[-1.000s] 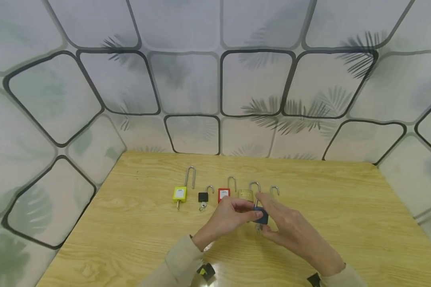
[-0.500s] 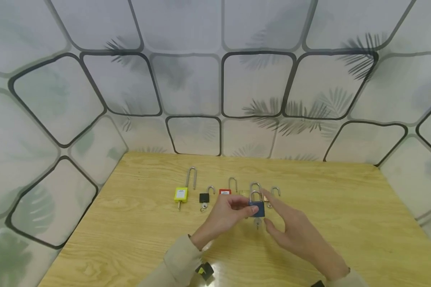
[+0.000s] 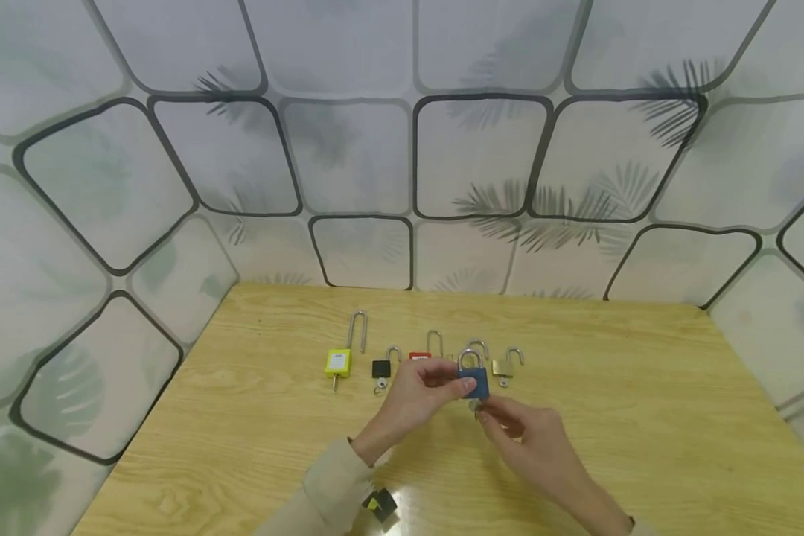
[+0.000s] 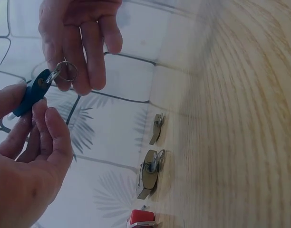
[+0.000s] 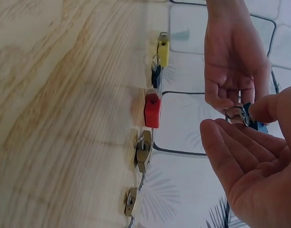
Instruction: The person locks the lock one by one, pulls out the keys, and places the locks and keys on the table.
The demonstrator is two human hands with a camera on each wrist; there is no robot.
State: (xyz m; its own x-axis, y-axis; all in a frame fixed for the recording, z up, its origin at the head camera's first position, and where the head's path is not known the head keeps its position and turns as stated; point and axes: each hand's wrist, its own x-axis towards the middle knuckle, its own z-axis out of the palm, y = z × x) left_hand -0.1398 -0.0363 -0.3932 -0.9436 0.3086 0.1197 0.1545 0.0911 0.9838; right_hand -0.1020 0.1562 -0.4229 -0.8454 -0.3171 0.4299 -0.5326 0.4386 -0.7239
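Observation:
A blue padlock (image 3: 473, 383) is held up over the table, its steel shackle on top with both legs meeting the body. My left hand (image 3: 415, 398) pinches the body between thumb and fingers, as the left wrist view also shows. Below it hangs a key (image 3: 474, 406) with a split ring (image 4: 67, 71). At that key are the thumb and index finger of my right hand (image 3: 532, 439), which pinch it; the other fingers lie loosely bent. The lock's back is hidden by my left fingers.
Behind my hands, padlocks with raised shackles stand in a row: yellow (image 3: 338, 362), black (image 3: 381, 369), red (image 5: 152, 111), a larger brass one (image 5: 143, 151) and a small brass one (image 3: 502, 368). The wooden table (image 3: 241, 417) meets patterned fabric walls (image 3: 358, 156).
My right hand has moved from beside the blue padlock's shackle down to its key. The blue padlock has turned to face front and shifted slightly left and up, uncovering the small brass padlock.

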